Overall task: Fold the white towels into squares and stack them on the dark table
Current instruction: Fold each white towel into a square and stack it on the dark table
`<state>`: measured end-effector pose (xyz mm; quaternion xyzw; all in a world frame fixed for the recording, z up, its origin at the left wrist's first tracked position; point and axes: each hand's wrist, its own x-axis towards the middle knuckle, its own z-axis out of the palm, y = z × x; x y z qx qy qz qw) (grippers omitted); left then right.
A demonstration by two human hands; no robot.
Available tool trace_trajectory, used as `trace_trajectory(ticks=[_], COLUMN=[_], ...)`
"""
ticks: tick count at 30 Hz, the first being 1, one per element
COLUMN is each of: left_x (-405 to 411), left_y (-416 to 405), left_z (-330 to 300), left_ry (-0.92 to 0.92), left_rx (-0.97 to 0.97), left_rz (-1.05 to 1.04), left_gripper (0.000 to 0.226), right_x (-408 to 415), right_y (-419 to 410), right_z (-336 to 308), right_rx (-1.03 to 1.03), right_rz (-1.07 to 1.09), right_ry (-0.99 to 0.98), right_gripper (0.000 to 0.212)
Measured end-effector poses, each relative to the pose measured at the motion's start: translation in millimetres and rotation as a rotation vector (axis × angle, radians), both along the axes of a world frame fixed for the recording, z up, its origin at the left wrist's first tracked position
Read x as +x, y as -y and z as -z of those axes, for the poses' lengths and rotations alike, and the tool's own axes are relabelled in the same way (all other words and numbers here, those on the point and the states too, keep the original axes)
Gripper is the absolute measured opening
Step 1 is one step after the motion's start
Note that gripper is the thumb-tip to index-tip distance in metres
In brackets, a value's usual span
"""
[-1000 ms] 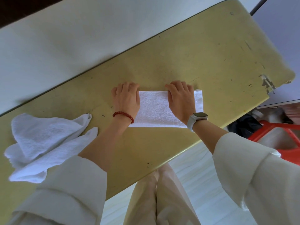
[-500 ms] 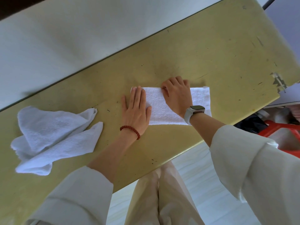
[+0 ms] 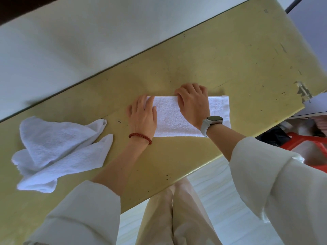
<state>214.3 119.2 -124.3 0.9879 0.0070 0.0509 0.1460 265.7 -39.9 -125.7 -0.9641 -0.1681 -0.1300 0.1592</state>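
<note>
The folded towel [image 3: 178, 119] is lying as a long white strip on the yellow-green table [image 3: 230, 55], and every place below is being given relative to this strip. It is reading as a rectangle, not yet a square, so by my judgement at least one more fold across its length is waiting to be made.

The left hand [image 3: 143, 117] is resting flat over the strip's left end, its fingers [image 3: 149, 103] held straight and close together, pressing the cloth down. The right hand [image 3: 193, 105] is sitting on the strip's middle, its fingers [image 3: 192, 87] curling over the far edge; whether they are pinching the edge or only pressing it I cannot tell.

Well to the left of the strip, the crumpled towel [image 3: 58, 152] is lying loose on the same table, not yet folded. No finished stack is showing anywhere, and no dark table is clearly in view, so the task is looking early: one towel partly folded, the rest untouched, stacking not begun.

Counting: one strip-folded towel, one crumpled heap that may be one towel or two, and two hands working.
</note>
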Motion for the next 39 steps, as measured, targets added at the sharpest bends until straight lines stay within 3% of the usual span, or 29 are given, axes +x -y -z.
trace_trajectory(ticks=[3,7,13,16,22,27,30,32,35,39], left_x=[16,28,33,35,35,39,37,32,16,-10], left_y=[-3,-5,-8,-9,-11,-12,-9,-5,7,34], left_z=[-5,-5,-3,-5,-9,-12,-13,-14,-12,-3], left_ry=[-0.047,-0.13,-0.063,-0.08,-0.113,-0.111,-0.114,-0.125,-0.059,-0.23], left_rx=[-0.087,-0.192,-0.344,-0.35,-0.325,-0.343,-0.287,-0.147,0.035,0.122], left_rz=[-0.17,-0.307,-0.28,-0.286,-0.26,-0.254,-0.242,-0.221,-0.018,0.182], left_gripper=[0.025,0.02,0.019,0.025,0.017,0.018,0.017,0.019,0.03,0.05], right_x=[-15,-32,-35,-35,-32,-34,-36,-36,-34,-35], right_y=[3,4,9,8,14,30,41,43,42,42], right_z=[1,7,11,9,-2,0,4,7,7,2], right_rx=[-0.038,-0.182,-0.258,-0.249,-0.129,-0.22,-0.283,-0.304,-0.315,-0.237], right_rz=[-0.047,-0.062,-0.085,-0.091,-0.056,0.007,0.037,0.026,0.03,0.038], right_ry=[0.02,-0.186,-0.326,-0.339,-0.31,-0.303,-0.368,-0.4,-0.439,-0.452], right_gripper=[0.027,0.042,0.052,0.052,0.05,0.047,0.051,0.054,0.057,0.06])
